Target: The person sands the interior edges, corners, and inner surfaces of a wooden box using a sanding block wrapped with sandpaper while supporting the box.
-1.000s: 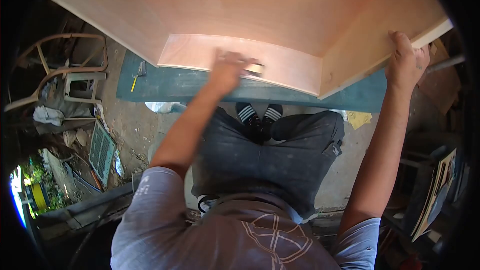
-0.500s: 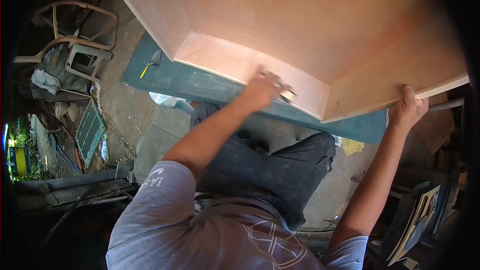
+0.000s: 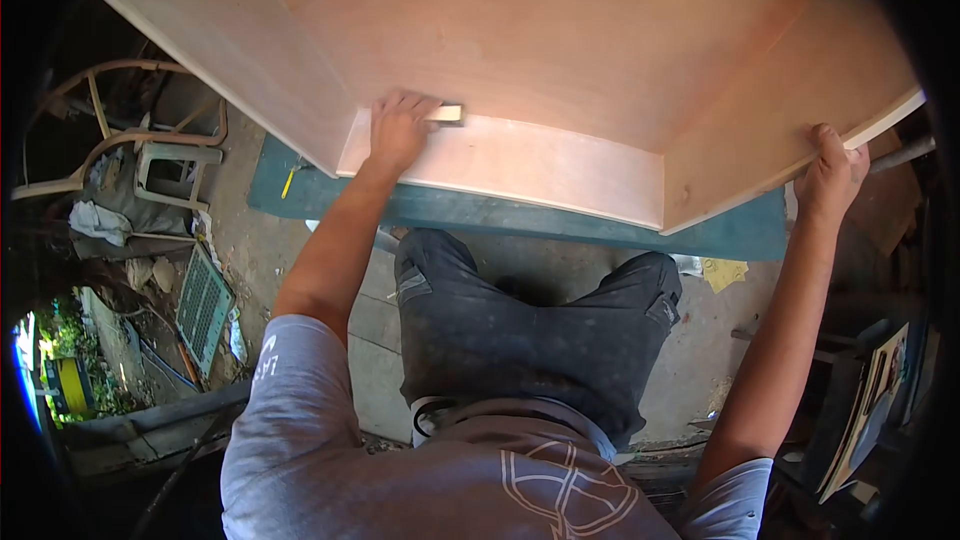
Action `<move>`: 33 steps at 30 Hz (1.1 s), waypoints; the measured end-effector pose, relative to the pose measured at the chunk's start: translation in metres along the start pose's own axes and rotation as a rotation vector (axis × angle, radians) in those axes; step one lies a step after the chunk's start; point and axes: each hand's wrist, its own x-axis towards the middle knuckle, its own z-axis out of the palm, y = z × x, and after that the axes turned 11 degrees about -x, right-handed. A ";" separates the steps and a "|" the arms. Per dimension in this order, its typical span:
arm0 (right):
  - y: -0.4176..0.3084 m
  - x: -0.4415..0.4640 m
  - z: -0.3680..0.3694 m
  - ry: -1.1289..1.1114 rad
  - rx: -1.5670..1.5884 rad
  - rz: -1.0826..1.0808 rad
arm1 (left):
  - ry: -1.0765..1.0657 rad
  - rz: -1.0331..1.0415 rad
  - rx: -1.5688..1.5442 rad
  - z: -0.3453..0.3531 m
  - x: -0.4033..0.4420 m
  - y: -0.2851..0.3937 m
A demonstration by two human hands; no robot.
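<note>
A large open wooden box [image 3: 540,165] of pale plywood lies on a dark green bench top [image 3: 450,208], its open side facing me. Inside it, near the left corner of the low front board, my left hand [image 3: 403,130] is closed over a small block with a pale face and dark edge [image 3: 447,114], which looks like a sanding block. The underside of the block is hidden, and the fingers are slightly blurred. My right hand [image 3: 835,168] grips the edge of the box's right side panel, thumb on the inner face and fingers out of sight behind it.
A yellow-handled tool [image 3: 289,183] lies at the bench's left end. On the floor to the left are a white plastic stool [image 3: 180,170], a chair frame [image 3: 130,67] and a green plastic crate [image 3: 203,308]. Boards [image 3: 870,415] lean at the lower right.
My left hand has moved left along the front board with the block, from near its middle to the left corner. My right hand keeps its hold on the side panel. The view has shifted slightly.
</note>
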 end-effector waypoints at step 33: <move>-0.011 -0.020 0.001 0.014 0.022 0.006 | 0.173 0.563 -0.176 0.110 0.061 0.125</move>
